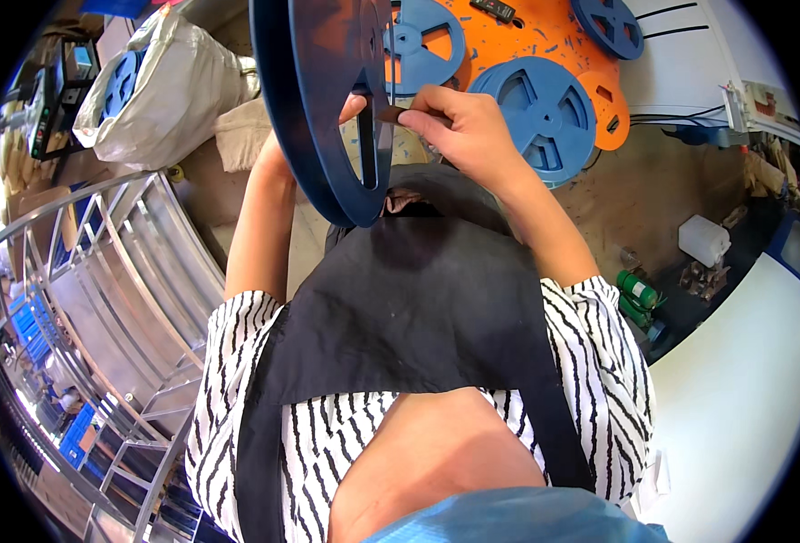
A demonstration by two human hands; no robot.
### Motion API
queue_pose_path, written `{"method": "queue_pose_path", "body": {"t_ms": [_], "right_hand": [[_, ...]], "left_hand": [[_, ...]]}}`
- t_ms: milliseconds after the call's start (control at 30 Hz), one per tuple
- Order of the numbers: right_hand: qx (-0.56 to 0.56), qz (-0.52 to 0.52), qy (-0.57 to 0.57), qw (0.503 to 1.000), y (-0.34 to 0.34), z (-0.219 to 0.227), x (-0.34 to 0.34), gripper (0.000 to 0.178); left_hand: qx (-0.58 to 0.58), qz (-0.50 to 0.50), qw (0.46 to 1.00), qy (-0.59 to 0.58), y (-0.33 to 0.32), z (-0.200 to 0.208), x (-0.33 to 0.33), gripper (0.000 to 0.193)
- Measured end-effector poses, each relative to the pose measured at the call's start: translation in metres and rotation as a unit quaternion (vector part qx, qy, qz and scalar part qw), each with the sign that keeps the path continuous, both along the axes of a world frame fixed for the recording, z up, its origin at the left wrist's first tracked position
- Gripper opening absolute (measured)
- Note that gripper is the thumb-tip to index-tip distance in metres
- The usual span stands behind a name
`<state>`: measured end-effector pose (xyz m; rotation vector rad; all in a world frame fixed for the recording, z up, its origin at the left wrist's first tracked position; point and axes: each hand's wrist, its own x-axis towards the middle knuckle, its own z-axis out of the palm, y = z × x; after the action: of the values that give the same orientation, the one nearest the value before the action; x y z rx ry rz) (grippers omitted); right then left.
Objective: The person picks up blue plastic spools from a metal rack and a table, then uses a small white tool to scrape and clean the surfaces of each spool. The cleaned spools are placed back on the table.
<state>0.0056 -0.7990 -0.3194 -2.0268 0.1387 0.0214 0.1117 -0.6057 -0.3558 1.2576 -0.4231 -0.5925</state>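
A large blue plastic reel (311, 118) stands upright on edge in front of me, slightly left of the middle. My left hand (353, 108) grips it from its left side; a fingertip shows through an opening in the reel, and the rest is hidden behind the flange. From the right, my right hand (461, 122) is closed in a pinch at the reel's right face. Between its thumb and fingers is a small, thin dark piece (388, 114) whose kind I cannot make out. It reaches to the reel's edge.
Beyond lies an orange surface (545, 36) strewn with blue scraps. More blue reels (545, 118) rest on and beside it. A white sack (169, 90) stands at the far left, above a metal rack (128, 299). A green bottle (637, 291) is at right.
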Motion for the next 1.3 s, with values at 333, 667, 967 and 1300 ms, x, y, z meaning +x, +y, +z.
{"method": "queue_pose_path", "body": {"t_ms": [333,667,967,1300], "right_hand": [[-0.163,0.096,-0.103,0.977,0.038,0.026,-0.029,0.02],[-0.171,0.103,-0.092,0.976,0.048,0.039,-0.041,0.02],[-0.189,0.079,-0.082,0.975,0.055,0.047,-0.04,0.021],[-0.103,-0.049,-0.215,0.97,0.052,0.05,-0.043,0.009]], "left_hand": [[0.004,0.026,0.999,0.019,0.047,-0.008,-0.022,0.056],[-0.01,0.007,1.0,0.015,0.052,-0.01,-0.031,0.063],[0.019,0.028,0.999,0.002,0.058,-0.005,-0.033,0.066],[-0.077,-0.016,0.992,0.103,0.055,0.008,-0.042,0.062]]}}
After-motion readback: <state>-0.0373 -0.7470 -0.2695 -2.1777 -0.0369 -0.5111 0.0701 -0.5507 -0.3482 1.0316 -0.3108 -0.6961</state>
